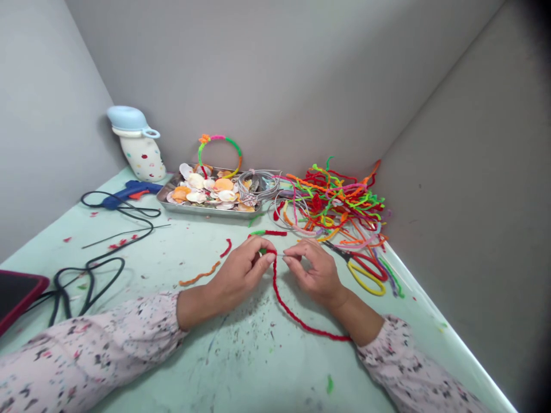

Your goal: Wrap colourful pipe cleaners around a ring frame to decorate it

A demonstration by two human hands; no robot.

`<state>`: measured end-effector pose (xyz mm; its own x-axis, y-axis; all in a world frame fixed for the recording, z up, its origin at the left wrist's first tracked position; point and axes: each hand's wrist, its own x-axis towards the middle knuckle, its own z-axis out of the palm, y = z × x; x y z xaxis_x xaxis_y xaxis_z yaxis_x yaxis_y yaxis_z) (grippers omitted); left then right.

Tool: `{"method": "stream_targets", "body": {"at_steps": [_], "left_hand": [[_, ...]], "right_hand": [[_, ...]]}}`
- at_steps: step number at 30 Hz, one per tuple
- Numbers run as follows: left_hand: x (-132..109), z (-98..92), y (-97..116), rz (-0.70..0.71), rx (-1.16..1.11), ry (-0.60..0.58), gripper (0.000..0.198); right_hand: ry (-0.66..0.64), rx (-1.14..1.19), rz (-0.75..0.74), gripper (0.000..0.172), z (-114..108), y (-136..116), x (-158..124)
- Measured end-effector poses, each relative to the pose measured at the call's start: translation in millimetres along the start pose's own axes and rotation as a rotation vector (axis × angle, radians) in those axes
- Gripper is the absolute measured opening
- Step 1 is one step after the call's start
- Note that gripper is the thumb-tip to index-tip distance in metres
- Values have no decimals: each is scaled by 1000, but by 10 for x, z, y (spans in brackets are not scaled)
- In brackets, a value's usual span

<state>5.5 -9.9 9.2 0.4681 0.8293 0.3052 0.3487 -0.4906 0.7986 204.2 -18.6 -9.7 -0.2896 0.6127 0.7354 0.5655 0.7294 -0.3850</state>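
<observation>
My left hand (241, 275) pinches a red pipe cleaner (293, 312) between its fingertips. That pipe cleaner curves down from the hands towards my right wrist, and a green-and-red length (267, 233) lies just above the fingers. My right hand (314, 272) faces the left with its fingertips close together, a small gap from the left fingers. Whether those fingertips hold the pipe cleaner is hidden. Short red (226, 248) and orange (198, 274) pipe cleaner pieces lie left of my left hand. Scissors with red and yellow handles (365, 272) lie right of my right hand.
A heap of multicoloured pipe cleaners (336, 201) and a grey cord coil (258, 184) lie behind the hands. There is a metal tray of seashells (206, 211), a pipe-cleaner ring (219, 154), a blue glue gun (129, 194), a dotted bottle (140, 152), black cables (90, 281) and a dark tablet (17, 298).
</observation>
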Motion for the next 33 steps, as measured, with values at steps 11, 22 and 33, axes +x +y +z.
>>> {"method": "stream_targets", "body": {"at_steps": [11,22,33], "left_hand": [[13,21,-21,-9,-18,-2,15],[-1,13,-25,-26,-16,-30,15],[-9,16,-8,-29,-39,-30,18]], "right_hand": [[-78,32,21,9,-18,-15,14],[-90,-13,-18,7,27,7,17],[-70,-210,-177,5,16,15,42]]}}
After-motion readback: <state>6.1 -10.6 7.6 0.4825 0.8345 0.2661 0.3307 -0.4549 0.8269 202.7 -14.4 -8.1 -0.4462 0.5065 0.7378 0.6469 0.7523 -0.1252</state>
